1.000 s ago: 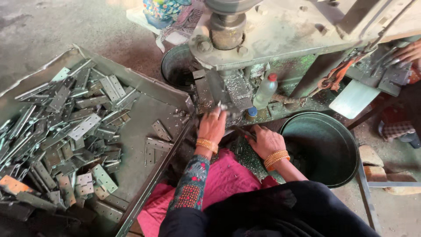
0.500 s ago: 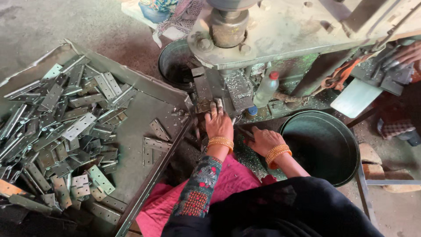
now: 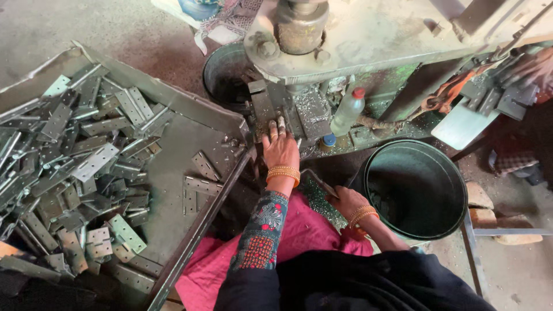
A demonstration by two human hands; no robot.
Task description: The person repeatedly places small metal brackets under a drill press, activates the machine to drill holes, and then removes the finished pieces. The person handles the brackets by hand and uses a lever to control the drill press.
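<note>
Under the press head (image 3: 299,26), the left hand (image 3: 280,151) lies flat with its fingers stretched forward onto the little work block (image 3: 271,112), fingertips right at the slot where a metal piece would sit. I honestly can't tell whether there's a plate under those fingers or whether they're just pressing on the block, too dark and greasy there. The right hand (image 3: 347,201) is lower, near the lap, curled around a thin flat metal strip (image 3: 318,181) that pokes out toward the machine, so that one looks pinched and held apart from the press. As for progress, I'd guess it's mid-batch: the big tray (image 3: 227,124) on the left is loaded with a heap of hinge plates (image 3: 75,167), with a few lying loose near its right edge, so plenty look left to do. The dark bucket (image 3: 416,190) on the right, just beside the right wrist, looks mostly empty as far as I can see. A plastic bottle with a red cap (image 3: 347,112) stands on the machine base, and a second dark tub (image 3: 226,75) sits behind the tray.
</note>
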